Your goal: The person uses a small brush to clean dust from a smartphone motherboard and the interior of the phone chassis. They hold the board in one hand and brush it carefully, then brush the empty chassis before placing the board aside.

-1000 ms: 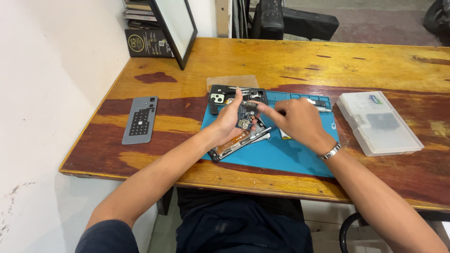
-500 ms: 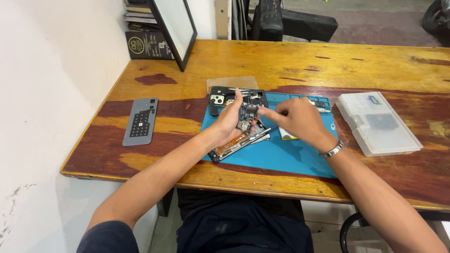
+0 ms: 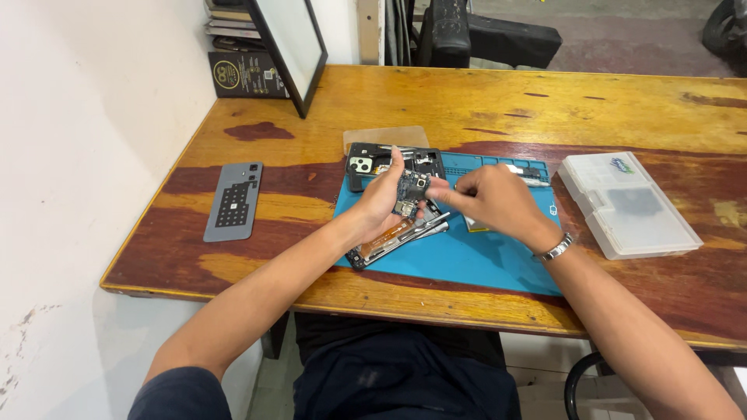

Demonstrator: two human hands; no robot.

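left hand (image 3: 381,204): pinching small circuit board (image 3: 411,194) above blue mat (image 3: 482,253) | right hand (image 3: 489,198): fingertips pressed together at board's edge | board likely light, stiff, fragile; hold by edges | opened phone (image 3: 393,239) beneath, on surface (image 3: 436,101)

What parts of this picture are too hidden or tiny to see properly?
Head view:
- Small circuit board: its parts are too small to tell apart, and the left hand and right hand cover its edges.
- Opened phone on the blue mat: partly under the left hand.
- Clear plastic box: contents blurred behind the lid.
- Black framed panel and stacked books: cut off by the top edge.
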